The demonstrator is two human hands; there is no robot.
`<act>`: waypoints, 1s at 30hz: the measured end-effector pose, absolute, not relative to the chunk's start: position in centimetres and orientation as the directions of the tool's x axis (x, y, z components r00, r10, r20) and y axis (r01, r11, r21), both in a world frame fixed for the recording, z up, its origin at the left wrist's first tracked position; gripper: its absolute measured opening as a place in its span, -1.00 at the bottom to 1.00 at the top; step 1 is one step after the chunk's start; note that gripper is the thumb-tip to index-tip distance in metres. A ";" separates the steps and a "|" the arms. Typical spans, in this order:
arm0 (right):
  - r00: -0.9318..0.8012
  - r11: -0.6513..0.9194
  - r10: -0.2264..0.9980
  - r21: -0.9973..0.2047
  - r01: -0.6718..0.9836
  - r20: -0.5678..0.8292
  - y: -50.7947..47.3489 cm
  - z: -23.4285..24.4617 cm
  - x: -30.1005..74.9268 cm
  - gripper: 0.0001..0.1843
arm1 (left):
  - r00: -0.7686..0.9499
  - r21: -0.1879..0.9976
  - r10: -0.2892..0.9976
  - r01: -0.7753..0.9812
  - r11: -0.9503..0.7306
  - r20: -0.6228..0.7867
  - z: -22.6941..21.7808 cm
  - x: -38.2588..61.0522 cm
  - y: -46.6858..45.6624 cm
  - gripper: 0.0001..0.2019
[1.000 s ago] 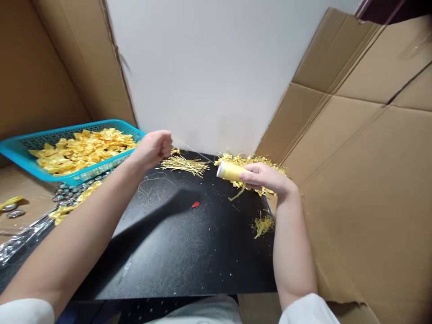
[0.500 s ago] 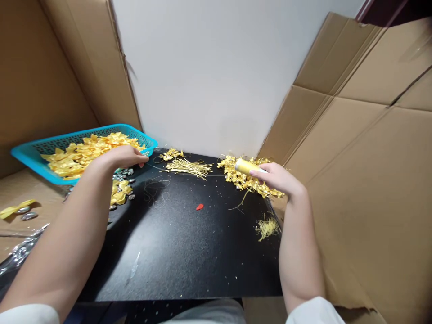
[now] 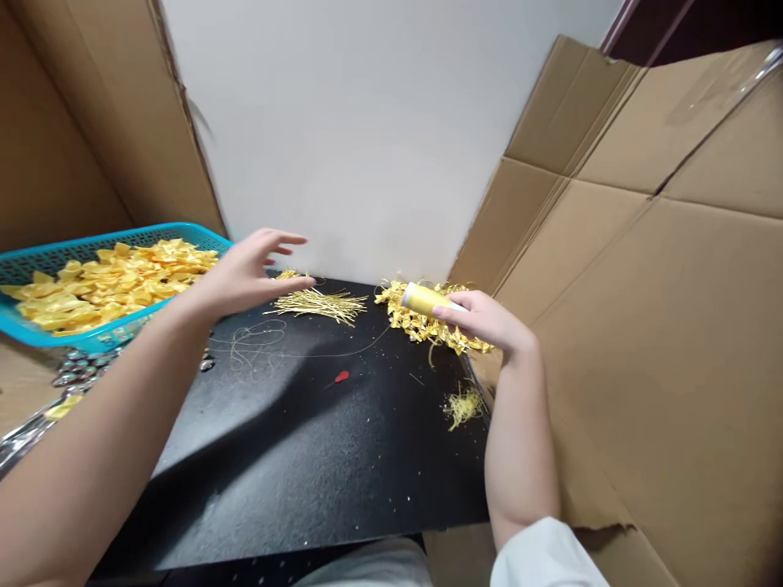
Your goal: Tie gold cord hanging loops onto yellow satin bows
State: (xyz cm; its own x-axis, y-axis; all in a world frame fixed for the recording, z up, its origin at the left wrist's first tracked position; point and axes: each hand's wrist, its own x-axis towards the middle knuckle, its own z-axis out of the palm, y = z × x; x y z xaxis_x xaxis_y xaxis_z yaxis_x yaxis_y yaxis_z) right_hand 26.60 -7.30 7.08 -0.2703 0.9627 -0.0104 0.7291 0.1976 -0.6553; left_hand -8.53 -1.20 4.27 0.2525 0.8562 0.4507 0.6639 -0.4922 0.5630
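Note:
My right hand (image 3: 489, 320) is closed around a spool of yellow thread (image 3: 423, 298), holding it tilted above a pile of small yellow ribbon bows (image 3: 422, 326) at the back right. My left hand (image 3: 260, 269) is raised at the back left with its fingers apart and nothing visible in them. Just beyond its fingertips lies a bundle of cut yellow strands (image 3: 321, 305). Loose thin thread (image 3: 257, 346) curls over the black tabletop (image 3: 342, 465) and trails toward the spool.
At the left a blue basket (image 3: 91, 338) holds many yellow bows (image 3: 122, 281), with silvery beads (image 3: 82, 365) beside it. A red teardrop-shaped piece (image 3: 342, 377) lies mid-table. Yellow thread scraps (image 3: 463, 406) sit near the right edge. Cardboard walls (image 3: 666, 326) stand at both sides.
My left hand has moved right from the basket's edge, and its fingers have spread. Thread now lies slack across the table. My right hand still holds the spool; the view has shifted.

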 end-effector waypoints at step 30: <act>0.362 -0.343 0.925 -0.159 0.926 0.112 -18.1 -8.7 37.1 -0.77 | 0.446 0.869 0.863 0.301 -0.393 0.236 1.4 -1.4 -1.6 -0.56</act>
State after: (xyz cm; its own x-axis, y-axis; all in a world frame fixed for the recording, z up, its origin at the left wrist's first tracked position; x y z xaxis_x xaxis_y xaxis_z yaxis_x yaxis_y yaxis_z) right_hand 37.08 -18.10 -8.66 0.3623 0.9254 0.1115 0.9256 -0.3432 -0.1594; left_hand -1.44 -1.58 1.42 0.4461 0.8632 0.2365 0.3008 -0.3935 0.8687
